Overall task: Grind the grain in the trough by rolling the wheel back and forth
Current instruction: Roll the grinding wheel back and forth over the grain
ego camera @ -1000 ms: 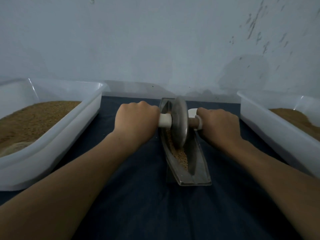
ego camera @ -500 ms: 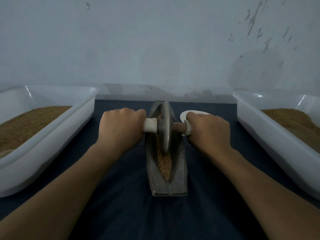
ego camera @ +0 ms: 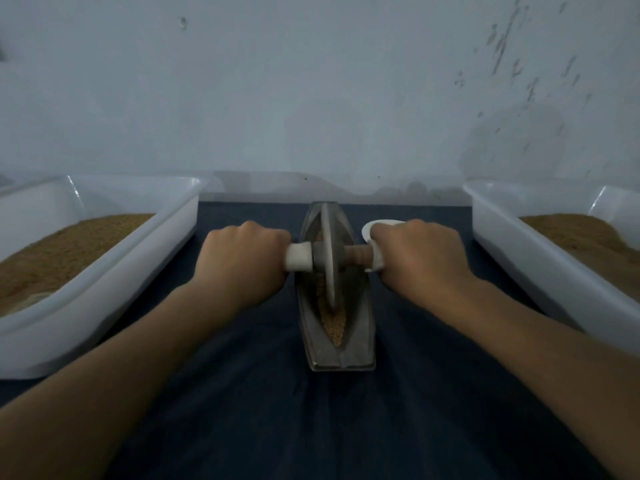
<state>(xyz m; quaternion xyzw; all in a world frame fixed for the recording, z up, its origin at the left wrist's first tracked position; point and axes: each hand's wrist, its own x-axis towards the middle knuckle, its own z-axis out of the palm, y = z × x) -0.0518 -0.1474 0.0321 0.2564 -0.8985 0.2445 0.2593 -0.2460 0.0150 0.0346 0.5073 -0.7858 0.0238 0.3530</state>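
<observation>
A narrow boat-shaped metal trough [ego camera: 360,327] lies lengthwise on the dark cloth in the middle. Brown grain [ego camera: 335,323] fills its groove toward the near end. A metal disc wheel [ego camera: 328,261] stands upright in the groove, on a cross axle with white handle ends. My left hand [ego camera: 242,261] grips the left handle. My right hand [ego camera: 419,258] grips the right handle. Both fists are closed around the axle, one on each side of the trough.
A white plastic tub [ego camera: 114,282] holding brown grain stands at the left, and a second white tub [ego camera: 540,271] with grain at the right. A small white dish [ego camera: 372,226] peeks out behind my right hand. A pale wall rises just beyond the cloth.
The wheel has rolled from the far part of the trough toward the middle, nearer to me, with both hands still on the handles. The view has shifted so the trough looks straighter.
</observation>
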